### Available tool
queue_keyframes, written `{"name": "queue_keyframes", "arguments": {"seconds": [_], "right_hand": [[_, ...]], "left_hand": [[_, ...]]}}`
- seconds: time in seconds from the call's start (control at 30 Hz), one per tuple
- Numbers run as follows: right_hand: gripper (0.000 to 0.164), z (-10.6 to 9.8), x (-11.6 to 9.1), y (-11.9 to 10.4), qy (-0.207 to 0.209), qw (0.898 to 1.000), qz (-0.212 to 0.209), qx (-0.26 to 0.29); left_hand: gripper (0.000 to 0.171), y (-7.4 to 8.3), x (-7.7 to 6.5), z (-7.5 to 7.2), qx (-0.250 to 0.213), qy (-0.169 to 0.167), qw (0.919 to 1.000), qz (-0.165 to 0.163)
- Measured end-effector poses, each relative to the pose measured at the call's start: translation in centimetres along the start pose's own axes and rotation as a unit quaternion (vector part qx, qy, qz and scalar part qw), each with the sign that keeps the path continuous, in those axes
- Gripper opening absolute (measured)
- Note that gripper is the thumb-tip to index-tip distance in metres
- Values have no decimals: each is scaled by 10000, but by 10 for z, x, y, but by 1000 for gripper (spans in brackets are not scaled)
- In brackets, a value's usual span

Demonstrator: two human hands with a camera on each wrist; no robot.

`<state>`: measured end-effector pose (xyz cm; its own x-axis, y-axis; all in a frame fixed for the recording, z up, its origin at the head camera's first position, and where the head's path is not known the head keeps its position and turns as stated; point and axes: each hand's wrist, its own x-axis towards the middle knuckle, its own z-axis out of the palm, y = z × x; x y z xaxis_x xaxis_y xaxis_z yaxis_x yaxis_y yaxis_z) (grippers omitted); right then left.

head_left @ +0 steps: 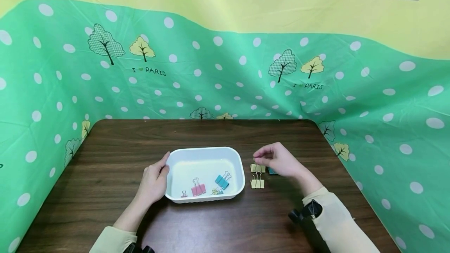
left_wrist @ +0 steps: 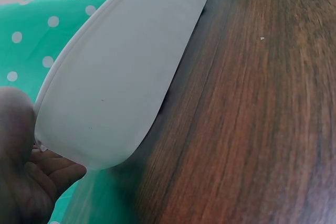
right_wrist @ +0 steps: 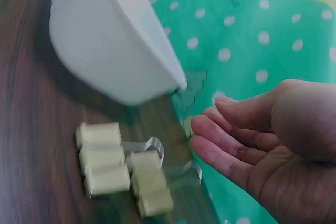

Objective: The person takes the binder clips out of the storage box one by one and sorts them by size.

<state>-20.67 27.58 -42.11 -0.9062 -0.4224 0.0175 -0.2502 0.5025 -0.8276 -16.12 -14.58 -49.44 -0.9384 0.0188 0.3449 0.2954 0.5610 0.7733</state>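
A white plastic tray (head_left: 205,159) stands in the middle of the table, its left end gripped by my left hand (head_left: 154,180) with the thumb at the rim. Inside lie a pink binder clip (head_left: 198,189), a blue binder clip (head_left: 222,180), a small pink clip (head_left: 184,194) and some tiny clips (head_left: 216,191). To the tray's right, yellow binder clips (right_wrist: 105,158) lie in two groups. Above them hovers my right hand (head_left: 277,159), its fingers loosely bent. The right wrist view shows nothing between thumb and fingers (right_wrist: 215,150). A blue clip (head_left: 272,171) is partly hidden below this hand.
The dark wooden table (head_left: 130,139) reaches back to a green and yellow patterned cloth (head_left: 218,69), which hangs behind it and along both sides. A black wrist strap (head_left: 313,209) sits over the right sleeve.
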Motion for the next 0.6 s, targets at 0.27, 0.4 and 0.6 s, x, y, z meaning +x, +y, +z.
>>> {"name": "queue_keyframes", "arguments": {"seconds": [0.27, 0.4, 0.6], "right_hand": [[15, 26, 19, -29, -151, 9985, -386, 344], [16, 42, 26, -40, -365, 9966, -535, 509], [14, 64, 36, -51, -611, 9950, -636, 466]], "left_hand": [[44, 0, 0, 1, 6, -14, 10000, -11], [44, 0, 1, 1, 21, -31, 10000, -44], [44, 0, 1, 0, 28, -66, 9999, -83]]}}
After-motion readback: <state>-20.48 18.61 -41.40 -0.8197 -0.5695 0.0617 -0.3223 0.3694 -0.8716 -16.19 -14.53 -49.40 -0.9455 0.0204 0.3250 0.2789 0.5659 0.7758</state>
